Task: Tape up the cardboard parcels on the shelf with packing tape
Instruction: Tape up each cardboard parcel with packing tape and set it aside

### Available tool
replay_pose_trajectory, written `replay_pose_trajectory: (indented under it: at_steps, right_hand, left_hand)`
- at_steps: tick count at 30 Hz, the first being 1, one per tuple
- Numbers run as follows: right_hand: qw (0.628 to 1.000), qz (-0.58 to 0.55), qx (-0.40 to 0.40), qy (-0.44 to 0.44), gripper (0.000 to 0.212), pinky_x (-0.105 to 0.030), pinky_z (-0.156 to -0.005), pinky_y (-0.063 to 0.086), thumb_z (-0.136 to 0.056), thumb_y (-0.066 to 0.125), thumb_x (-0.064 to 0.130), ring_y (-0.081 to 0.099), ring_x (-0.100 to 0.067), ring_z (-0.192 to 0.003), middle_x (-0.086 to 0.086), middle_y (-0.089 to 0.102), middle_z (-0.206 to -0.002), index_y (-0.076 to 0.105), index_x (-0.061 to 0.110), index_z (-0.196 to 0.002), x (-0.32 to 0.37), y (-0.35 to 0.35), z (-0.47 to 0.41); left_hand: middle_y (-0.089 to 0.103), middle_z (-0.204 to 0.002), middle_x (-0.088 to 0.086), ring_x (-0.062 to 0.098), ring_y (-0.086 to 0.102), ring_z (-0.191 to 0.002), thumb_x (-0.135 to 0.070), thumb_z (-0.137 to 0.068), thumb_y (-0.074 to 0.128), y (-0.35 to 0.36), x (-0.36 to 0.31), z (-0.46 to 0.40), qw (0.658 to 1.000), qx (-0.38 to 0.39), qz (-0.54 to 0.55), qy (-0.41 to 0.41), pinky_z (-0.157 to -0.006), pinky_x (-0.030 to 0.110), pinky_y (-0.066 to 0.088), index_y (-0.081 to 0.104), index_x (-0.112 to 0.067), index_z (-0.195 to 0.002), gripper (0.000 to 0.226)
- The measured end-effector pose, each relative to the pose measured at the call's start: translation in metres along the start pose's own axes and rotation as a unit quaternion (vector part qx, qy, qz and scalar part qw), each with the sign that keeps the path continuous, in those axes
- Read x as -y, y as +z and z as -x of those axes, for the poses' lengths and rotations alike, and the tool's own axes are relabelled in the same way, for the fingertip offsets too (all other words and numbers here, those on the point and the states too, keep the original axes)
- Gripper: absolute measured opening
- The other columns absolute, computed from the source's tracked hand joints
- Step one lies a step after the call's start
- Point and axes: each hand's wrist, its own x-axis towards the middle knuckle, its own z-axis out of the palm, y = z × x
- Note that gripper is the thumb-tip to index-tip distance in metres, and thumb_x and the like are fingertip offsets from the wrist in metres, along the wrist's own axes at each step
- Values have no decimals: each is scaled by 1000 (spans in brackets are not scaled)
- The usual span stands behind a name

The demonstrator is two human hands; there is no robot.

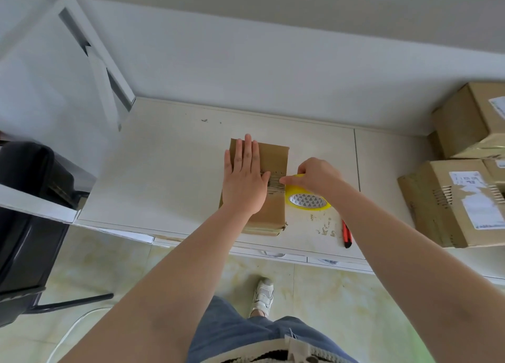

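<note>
My left hand [244,178] lies flat on the small cardboard box [269,198], fingers straight and spread over its top, so the box cannot slide on the worktop [169,171] while I pull tape across it. It grips nothing; it only presses down.

My right hand [314,175] is curled round the yellow roll of packing tape [307,200], which sits just to the right of the box, touching or nearly touching its side. My grip is on the upper part of the roll, and my thumb and forefinger reach left toward the box edge, where a clear strip [273,181] runs across the top toward my left palm. I judge I hold the roll low and close so the strip stays taut and lies flat instead of wrinkling.

Below my right grip, near the front edge, the red cutter [346,234] lies within easy reach for cutting the strip. Further right of that grip, well apart, other cardboard boxes [459,201] are stacked.
</note>
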Motion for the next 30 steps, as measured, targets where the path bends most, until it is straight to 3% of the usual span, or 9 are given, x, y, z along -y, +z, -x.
replay_pose_trajectory:
  at_steps: [5,8,13,18,20,23,26,30]
  right_hand:
    - [994,-88,27,-63,59,-28,-59,38,-79,61,70,53,-17,-67,0,55,-69,63,11,-77,-9,3,1]
    - [987,-120,45,-98,41,-28,-61,43,-86,64,55,61,-21,-78,-5,65,-82,69,14,-86,-17,10,6]
    - [981,-163,27,-98,27,-28,-64,43,-90,62,48,58,-20,-76,0,61,-77,65,24,-77,-23,17,5]
    - [981,-176,11,-85,46,-27,-57,36,-87,64,54,47,-17,-58,2,45,-59,52,18,-61,-39,12,9]
    - [984,-161,1,-77,47,-29,-60,41,-84,63,61,53,-18,-64,3,52,-64,57,18,-66,-40,8,8]
    - [997,-54,-10,-48,57,-30,-65,44,-79,61,71,57,-18,-74,1,61,-77,65,14,-79,-42,10,6]
    - [999,-42,-18,-29,61,-28,-59,39,-75,59,77,55,-16,-66,2,57,-68,62,16,-71,-44,15,4]
    - [998,-60,-8,-25,62,-29,-61,41,-75,60,77,55,-17,-65,1,55,-67,60,15,-70,-45,12,3]
  left_hand:
    - [-26,-161,11,28,-21,-150,-50,-104,14,-1,6,11,1000,15,13,-20,-122,51,-8,-18,-14,-155,71]
    - [-27,-161,14,31,-23,-149,-47,-104,16,-5,-1,15,1000,-11,-15,-10,-121,54,-9,-19,-14,-155,70]
    - [-23,-162,11,29,-19,-150,-58,-100,7,0,-15,15,999,4,43,-14,-121,50,-10,-16,-17,-156,73]
    - [-25,-162,9,28,-19,-150,-67,-88,-10,5,-10,15,999,15,40,-12,-121,50,-10,-16,-23,-156,82]
    - [-27,-161,9,28,-20,-150,-66,-90,-7,4,-10,14,999,19,39,-11,-121,50,-11,-17,-23,-156,79]
    - [-29,-160,8,27,-23,-149,-64,-93,2,4,-9,16,999,24,40,-7,-121,50,-11,-19,-24,-155,77]
    - [-30,-160,8,27,-24,-149,-66,-94,5,4,-8,15,999,24,39,-3,-121,50,-12,-20,-25,-155,77]
    - [-32,-159,8,28,-27,-148,-68,-94,6,4,-8,14,999,36,33,4,-119,53,-15,-23,-26,-153,78]
